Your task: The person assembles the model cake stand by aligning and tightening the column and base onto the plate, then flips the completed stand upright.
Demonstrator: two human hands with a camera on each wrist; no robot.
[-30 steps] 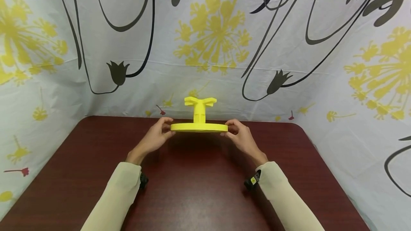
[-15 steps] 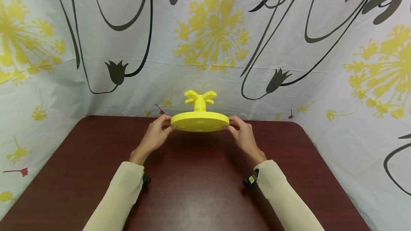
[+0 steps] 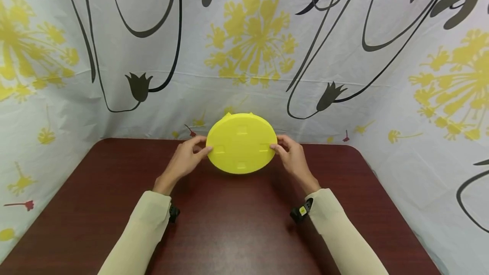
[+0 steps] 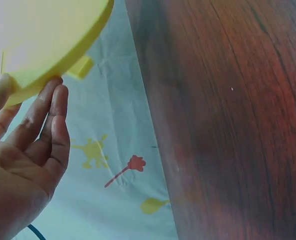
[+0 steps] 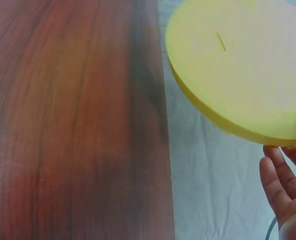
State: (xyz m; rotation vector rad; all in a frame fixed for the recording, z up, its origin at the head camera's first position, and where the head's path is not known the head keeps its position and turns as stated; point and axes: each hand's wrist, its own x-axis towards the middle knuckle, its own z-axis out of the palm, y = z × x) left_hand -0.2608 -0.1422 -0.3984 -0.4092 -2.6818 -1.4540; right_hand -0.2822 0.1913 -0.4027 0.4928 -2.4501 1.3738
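A round yellow disc (image 3: pixel 241 150) with several small rectangular marks on its flat face is tilted toward the head camera. Its post and cross-shaped end are hidden behind it, apart from small yellow tips over the top rim; a yellow block (image 4: pixel 80 67) of it shows past the edge in the left wrist view. My left hand (image 3: pixel 184 161) pinches the left rim, thumb on the face and fingers behind. On the opposite rim my right hand (image 3: pixel 295 160) pinches in the same way. The disc is held up over the far part of the table.
The dark red-brown wooden table (image 3: pixel 237 224) stretches toward me under both forearms. Behind its far edge hangs a white cloth (image 3: pixel 214 109) with yellow and grey flower prints, continuing along both sides. A black strap device sits on each wrist.
The disc has tipped from nearly edge-on to facing the head camera, so its flat underside shows and the post has swung out of sight behind. Both hands keep their grip on the rim.
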